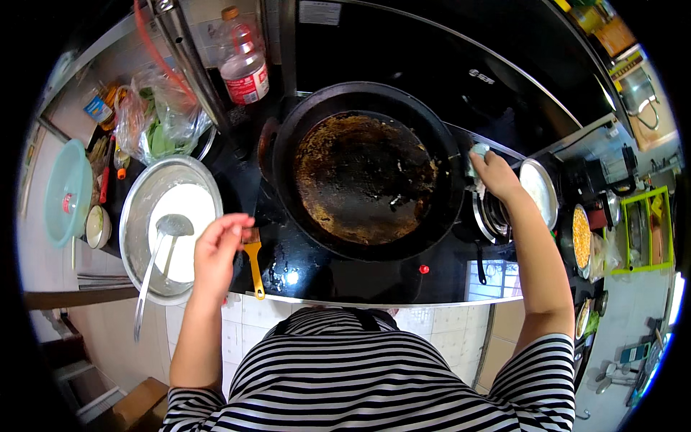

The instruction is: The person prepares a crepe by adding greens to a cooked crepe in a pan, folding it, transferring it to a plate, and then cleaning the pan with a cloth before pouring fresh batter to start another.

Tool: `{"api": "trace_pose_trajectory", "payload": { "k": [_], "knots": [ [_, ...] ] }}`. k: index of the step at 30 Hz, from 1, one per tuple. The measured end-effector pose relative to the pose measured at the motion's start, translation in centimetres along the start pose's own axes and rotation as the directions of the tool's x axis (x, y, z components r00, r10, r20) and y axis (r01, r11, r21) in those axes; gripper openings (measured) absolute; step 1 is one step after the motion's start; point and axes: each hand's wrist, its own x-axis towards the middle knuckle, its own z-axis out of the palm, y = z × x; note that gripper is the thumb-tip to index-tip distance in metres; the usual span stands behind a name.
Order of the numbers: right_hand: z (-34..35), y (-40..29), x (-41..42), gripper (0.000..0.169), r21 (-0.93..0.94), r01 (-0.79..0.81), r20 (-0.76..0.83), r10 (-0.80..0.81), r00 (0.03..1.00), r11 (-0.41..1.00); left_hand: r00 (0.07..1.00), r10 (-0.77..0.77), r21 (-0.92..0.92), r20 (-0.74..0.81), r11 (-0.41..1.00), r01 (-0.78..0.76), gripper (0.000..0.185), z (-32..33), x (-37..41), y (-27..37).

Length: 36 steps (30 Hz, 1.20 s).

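Observation:
A large black wok (372,178) with a browned, oily inner surface stands on the stove before me. My right hand (494,170) grips a pale green cloth (479,154) at the wok's right side, where its handle is mostly covered. Loosely curled and holding nothing, my left hand (216,259) hovers by the right rim of a metal basin (132,227). White batter (186,208) lies in this basin, and a metal ladle (174,224) rests in it. Just right of my left fingers lies a yellow-handled brush (253,264), its bristles partly hidden.
Behind the basin are a plastic bag of greens (159,129) and a plastic bottle (243,65). A pale green basin (67,194) stands far left. A small red object (424,269) lies near the front edge. At right are a metal lid (539,189) and a plate of yellow kernels (581,237).

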Motion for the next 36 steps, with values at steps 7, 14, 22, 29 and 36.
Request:
{"api": "trace_pose_trajectory", "payload": {
  "k": [7, 14, 22, 29, 36],
  "knots": [
    [-1.6, 1.8, 1.0, 0.051, 0.322, -0.187, 0.375, 0.056, 0.925, 0.928, 1.0, 0.016, -0.043, 0.003, 0.999, -0.016, 0.02, 0.8, 2.6, 0.7],
    [-1.3, 2.5, -0.1, 0.032, 0.761, -0.12, 0.147, 0.011, 0.989, 0.638, 0.998, -0.051, 0.001, -0.029, 0.999, 0.051, 0.019, 0.0, 1.9, -0.5],
    [-1.1, 2.5, 0.9, 0.037, 0.661, -0.219, 0.177, 0.135, 0.975, 0.718, 0.996, -0.08, -0.026, -0.04, 0.997, 0.079, 0.019, -0.3, 1.1, -1.8],
    [-3.1, 1.9, -0.1, 0.034, 0.632, -0.315, 0.383, 0.068, 0.921, 0.708, 0.992, -0.108, -0.057, -0.057, 0.993, 0.105, 0.02, -1.1, 0.0, -2.7],
    [-0.9, 4.1, 1.3, 0.032, 0.611, -0.098, 0.169, -0.009, 0.986, 0.786, 0.993, -0.115, -0.074, -0.033, 0.991, 0.112, 0.019, -1.0, -0.4, -2.2]
  ]
}}
